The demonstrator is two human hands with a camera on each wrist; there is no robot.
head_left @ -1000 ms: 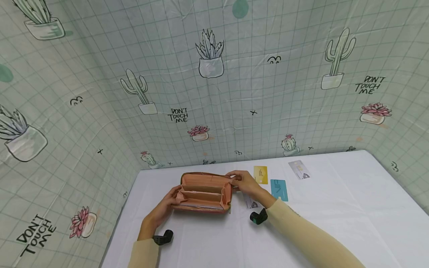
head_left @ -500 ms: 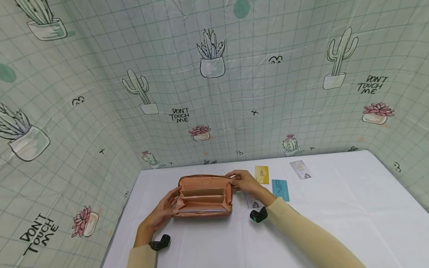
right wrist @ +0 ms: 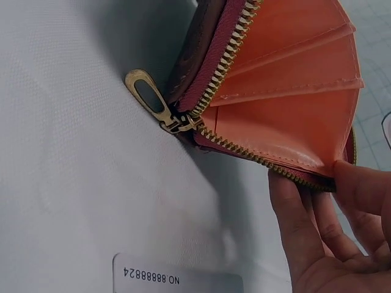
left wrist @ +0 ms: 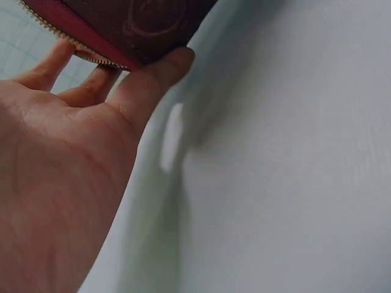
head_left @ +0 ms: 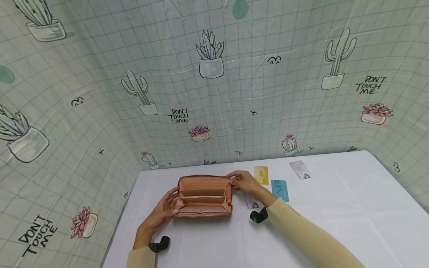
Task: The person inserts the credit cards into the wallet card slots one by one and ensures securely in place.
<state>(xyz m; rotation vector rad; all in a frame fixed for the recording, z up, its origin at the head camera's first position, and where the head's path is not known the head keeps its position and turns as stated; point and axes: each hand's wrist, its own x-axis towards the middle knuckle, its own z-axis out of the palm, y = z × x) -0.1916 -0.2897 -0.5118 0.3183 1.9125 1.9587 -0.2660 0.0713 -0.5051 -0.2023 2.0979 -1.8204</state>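
Observation:
An unzipped pink-lined zip wallet (head_left: 202, 206) faces me with its folded compartments spread. A pale flat strip (head_left: 211, 211) shows along its front inside edge. At its left end my left hand (head_left: 159, 216) grips the wallet; in the left wrist view the thumb (left wrist: 171, 64) lies against the dark outer cover (left wrist: 153, 24) and fingers reach behind the zipper. My right hand (head_left: 246, 183) pinches the far right edge, thumb on the orange-pink lining (right wrist: 287, 122) and fingers under the gold zipper teeth. The brass zipper pull (right wrist: 146, 94) hangs at the right corner.
Right of the wallet, a yellow card (head_left: 261, 175), a blue card (head_left: 280, 190) and a silver card (head_left: 300, 170) lie on the white tablecloth (head_left: 328, 208). Another pale card (head_left: 252, 203) is partly covered by my right wrist. A cactus-print curtain (head_left: 234, 93) rises behind the table.
The wallet's front side has tipped down toward me, so its inside shows wider. My left hand has moved slightly nearer to me with it. The right hand has stayed put.

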